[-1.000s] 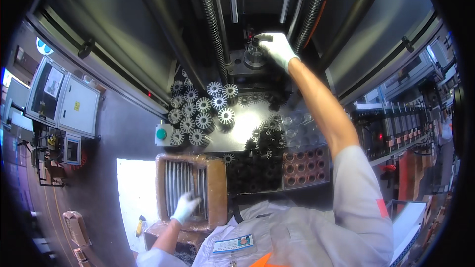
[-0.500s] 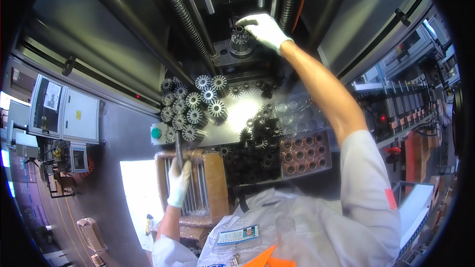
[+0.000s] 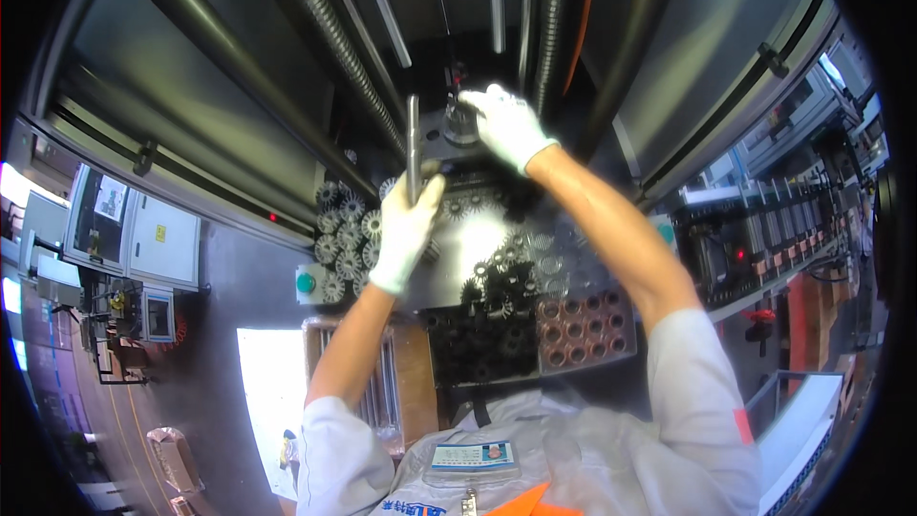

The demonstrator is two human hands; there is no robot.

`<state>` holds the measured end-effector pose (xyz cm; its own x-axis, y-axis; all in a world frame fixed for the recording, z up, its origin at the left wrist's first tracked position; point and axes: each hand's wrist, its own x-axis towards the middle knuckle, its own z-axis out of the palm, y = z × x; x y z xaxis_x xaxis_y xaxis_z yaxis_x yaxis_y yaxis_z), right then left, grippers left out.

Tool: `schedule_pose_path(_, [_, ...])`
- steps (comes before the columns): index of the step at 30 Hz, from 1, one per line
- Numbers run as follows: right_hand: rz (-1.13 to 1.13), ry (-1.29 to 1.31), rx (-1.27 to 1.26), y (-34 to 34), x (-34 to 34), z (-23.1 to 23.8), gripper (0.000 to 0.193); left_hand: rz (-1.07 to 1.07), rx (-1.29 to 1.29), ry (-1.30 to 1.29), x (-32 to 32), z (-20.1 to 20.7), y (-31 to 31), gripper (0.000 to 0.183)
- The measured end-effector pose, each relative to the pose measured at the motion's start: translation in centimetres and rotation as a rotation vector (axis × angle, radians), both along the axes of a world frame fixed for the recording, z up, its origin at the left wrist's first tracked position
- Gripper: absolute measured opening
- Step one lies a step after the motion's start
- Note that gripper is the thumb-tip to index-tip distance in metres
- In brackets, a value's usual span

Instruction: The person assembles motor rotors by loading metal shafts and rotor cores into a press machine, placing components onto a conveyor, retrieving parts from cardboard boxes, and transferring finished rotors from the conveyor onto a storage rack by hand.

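Rod and gear at the machine

Nearest us sit dark gears in a tray (image 3: 497, 349); beyond, our left hand (image 3: 406, 229) is closed around a metal rod (image 3: 413, 148) held upright, and farthest our right hand (image 3: 506, 124) clasps a gear (image 3: 460, 122) on the machine's fixture. We'd judge it best to keep the rod straight beside that gear.

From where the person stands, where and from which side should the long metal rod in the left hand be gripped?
Grip the metal rod at its lower end, from below, as the left hand does. The rod is thin and stands upright, its top near the gear fixture that the right hand touches, so a low grip leaves the top free.
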<state>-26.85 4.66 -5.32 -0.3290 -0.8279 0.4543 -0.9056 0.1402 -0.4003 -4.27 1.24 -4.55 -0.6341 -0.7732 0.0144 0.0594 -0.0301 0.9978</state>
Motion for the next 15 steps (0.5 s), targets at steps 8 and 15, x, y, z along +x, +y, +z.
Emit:
schedule_pose_path(8, [0.113,-0.172,0.000,16.3,2.7,2.4,0.031,0.025,-0.174,0.175,-12.2,8.2,-3.4,0.021])
schedule_pose_path(15, [-0.075,-0.331,0.226,32.9,3.8,-0.3,0.023,0.110,-0.822,0.299,-15.8,8.4,-14.9,0.039])
